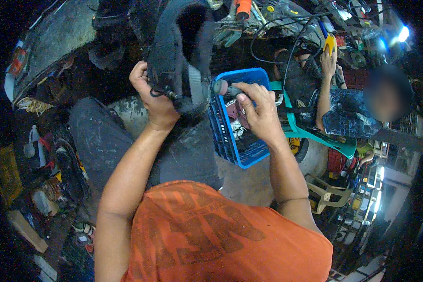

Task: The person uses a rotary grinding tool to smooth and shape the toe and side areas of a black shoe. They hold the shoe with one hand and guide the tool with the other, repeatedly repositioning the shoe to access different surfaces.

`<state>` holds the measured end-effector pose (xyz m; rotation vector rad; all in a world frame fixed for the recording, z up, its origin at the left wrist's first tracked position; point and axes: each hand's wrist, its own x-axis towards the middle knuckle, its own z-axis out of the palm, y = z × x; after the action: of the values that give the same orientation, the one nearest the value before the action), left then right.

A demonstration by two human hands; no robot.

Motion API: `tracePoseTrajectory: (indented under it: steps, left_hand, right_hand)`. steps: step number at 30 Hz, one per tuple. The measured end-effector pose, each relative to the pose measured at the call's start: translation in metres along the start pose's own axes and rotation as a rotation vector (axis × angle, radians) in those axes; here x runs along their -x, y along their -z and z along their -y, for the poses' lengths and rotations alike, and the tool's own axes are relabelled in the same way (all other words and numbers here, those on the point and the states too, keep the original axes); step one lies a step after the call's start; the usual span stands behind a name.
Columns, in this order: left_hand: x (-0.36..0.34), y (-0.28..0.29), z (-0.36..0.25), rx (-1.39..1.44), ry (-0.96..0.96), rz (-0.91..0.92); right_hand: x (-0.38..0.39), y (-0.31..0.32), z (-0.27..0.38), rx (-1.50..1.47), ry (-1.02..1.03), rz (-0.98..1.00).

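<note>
My left hand [156, 101] grips a black shoe [168, 61] by its side, with the shoe's dark opening turned up and a grey ribbed patch on its right side. The shoe is held above my lap. In my right hand [261, 110] is a small dark hand tool [230, 90] with a round pinkish-grey end. That end sits close to the shoe's right side; whether it touches I cannot tell. Below my right hand stands a blue plastic basket [254, 161] holding a maroon item [232, 111] and other things only partly visible.
To the right a person [350, 113] sits by a green plastic chair [291, 120], one hand on a yellow object [330, 44]. Black cables [268, 61] loop across the cluttered bench ahead. Several tools and scraps lie at left, near a wooden piece [28, 231].
</note>
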<state>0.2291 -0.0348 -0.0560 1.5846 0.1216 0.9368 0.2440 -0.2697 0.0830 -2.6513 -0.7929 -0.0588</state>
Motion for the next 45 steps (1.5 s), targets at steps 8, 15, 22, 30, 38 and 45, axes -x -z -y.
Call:
tracePoseTrajectory:
  steps: [8, 15, 22, 30, 38, 45]
  left_hand:
    - [0.009, 0.012, 0.031, -0.128, -0.157, -0.003]
    - [0.012, 0.012, 0.027, 0.011, -0.069, 0.127]
    - [0.011, 0.009, 0.021, 0.071, -0.027, 0.211]
    - [0.012, 0.012, 0.016, 0.093, -0.005, 0.250]
    - [0.014, 0.010, 0.014, 0.115, 0.000, 0.275]
    - [0.015, 0.009, 0.015, 0.125, 0.003, 0.272]
  right_hand:
    - [0.008, -0.014, -0.005, -0.073, -0.024, -0.076]
    - [0.009, -0.038, -0.002, -0.133, -0.044, -0.150]
    - [0.008, -0.051, 0.006, -0.150, -0.155, -0.207]
    - [0.011, -0.048, 0.016, -0.224, -0.214, -0.247]
    - [0.013, -0.050, 0.019, -0.224, -0.226, -0.205]
    - [0.013, -0.055, 0.020, -0.265, -0.205, -0.217]
